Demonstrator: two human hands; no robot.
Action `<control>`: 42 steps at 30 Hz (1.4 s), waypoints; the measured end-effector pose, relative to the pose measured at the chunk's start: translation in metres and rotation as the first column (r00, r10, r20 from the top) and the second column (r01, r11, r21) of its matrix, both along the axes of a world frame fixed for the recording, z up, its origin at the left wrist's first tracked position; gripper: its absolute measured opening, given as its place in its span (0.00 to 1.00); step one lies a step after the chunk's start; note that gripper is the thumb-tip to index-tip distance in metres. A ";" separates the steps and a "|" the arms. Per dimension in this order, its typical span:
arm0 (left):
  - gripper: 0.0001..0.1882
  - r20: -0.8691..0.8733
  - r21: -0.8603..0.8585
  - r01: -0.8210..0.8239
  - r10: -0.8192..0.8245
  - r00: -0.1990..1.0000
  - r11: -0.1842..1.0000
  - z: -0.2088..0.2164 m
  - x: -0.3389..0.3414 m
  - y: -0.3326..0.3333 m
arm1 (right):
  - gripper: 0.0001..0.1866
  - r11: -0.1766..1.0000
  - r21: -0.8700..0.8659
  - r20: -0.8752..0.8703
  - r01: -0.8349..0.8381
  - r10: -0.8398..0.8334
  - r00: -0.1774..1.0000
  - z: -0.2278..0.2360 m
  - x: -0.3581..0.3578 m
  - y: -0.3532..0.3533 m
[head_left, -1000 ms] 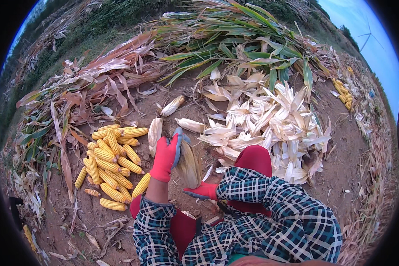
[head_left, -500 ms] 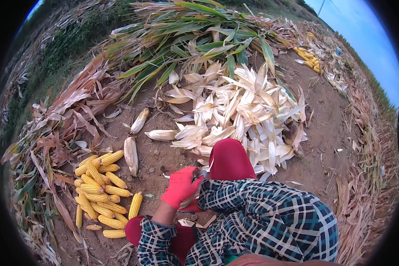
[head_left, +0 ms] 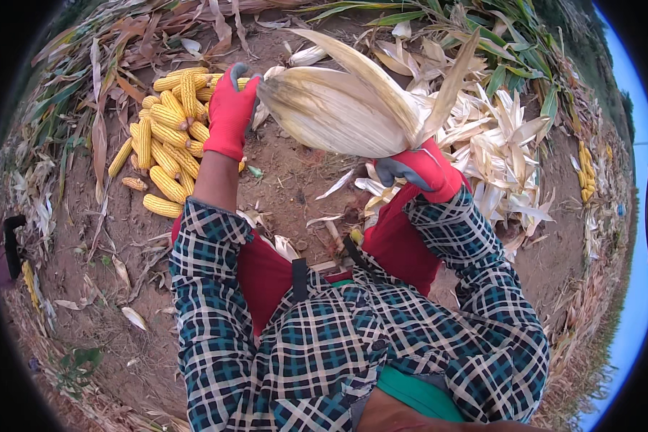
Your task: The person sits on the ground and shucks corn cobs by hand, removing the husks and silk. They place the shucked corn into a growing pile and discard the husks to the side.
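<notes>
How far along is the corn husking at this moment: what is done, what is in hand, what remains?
Done: a pile of bare yellow cobs lies on the dirt at the left, and stripped pale husks are heaped at the right. In hand: the left hand and right hand, both in red gloves, grip one ear in its husk, not yet peeled. Left: that ear; another unhusked ear cannot be made out for certain.

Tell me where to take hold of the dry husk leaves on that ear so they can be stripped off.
Take the loose husk tips that flare up and away at the right end of the unhusked ear, above the right hand. Come in from above. They stand free of the cob there, while toward the left hand the husk lies tight and smooth, offering little for a grip.
</notes>
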State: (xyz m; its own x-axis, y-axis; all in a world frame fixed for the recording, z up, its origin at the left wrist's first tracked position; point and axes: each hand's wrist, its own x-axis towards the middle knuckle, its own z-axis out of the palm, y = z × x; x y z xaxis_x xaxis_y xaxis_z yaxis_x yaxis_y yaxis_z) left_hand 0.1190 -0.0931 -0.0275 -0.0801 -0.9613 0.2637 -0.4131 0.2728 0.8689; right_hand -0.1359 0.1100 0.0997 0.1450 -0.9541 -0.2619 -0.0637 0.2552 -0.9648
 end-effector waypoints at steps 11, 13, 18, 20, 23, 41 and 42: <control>0.18 -0.331 0.141 0.026 0.023 0.943 0.990 0.052 -0.014 0.028 | 0.08 0.991 0.133 -0.213 0.005 0.024 0.977 -0.044 -0.022 -0.092; 0.14 -0.390 0.150 0.039 0.023 0.920 0.988 0.049 -0.023 0.024 | 0.11 0.998 0.048 -0.324 -0.051 0.064 0.944 -0.057 -0.015 -0.093; 0.12 -0.366 0.057 0.063 -0.037 0.930 0.996 0.054 -0.032 0.025 | 0.21 0.997 0.064 0.022 0.036 -0.037 0.999 -0.058 -0.041 -0.087; 0.13 -0.321 0.055 0.046 -0.026 0.947 0.997 0.052 -0.029 0.026 | 0.20 0.997 0.035 -0.023 0.067 -0.066 0.998 -0.051 -0.039 -0.081; 0.14 -0.273 0.149 0.046 -0.004 0.962 0.988 0.060 -0.031 0.032 | 0.18 0.946 0.123 0.078 0.301 -0.312 0.947 -0.052 -0.049 -0.078; 0.14 -0.283 0.057 0.217 -0.192 0.940 0.975 0.102 -0.041 0.064 | 0.41 0.307 0.901 0.257 0.307 -0.947 0.194 -0.341 -0.029 -0.059; 0.14 -0.272 0.040 0.174 -0.157 0.949 0.984 0.103 -0.030 0.070 | 0.44 0.317 0.890 0.247 0.328 -0.939 0.238 -0.344 0.012 -0.052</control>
